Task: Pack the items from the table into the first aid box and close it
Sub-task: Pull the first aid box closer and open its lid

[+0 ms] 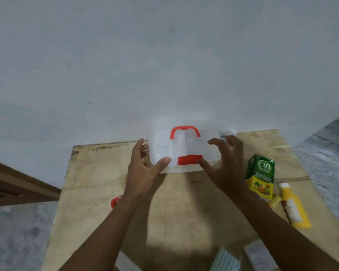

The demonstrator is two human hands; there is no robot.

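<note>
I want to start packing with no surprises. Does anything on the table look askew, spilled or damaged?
Nothing looks spilled or broken. The first aid box sits closed between the left hand and right hand. The green carton stands upright; the yellow tube lies flat beside it.

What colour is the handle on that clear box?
Red handle on the box, clearest in the head view.

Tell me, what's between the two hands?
The first aid box, seen from the head camera. The left hand and right hand are at its two sides.
</note>
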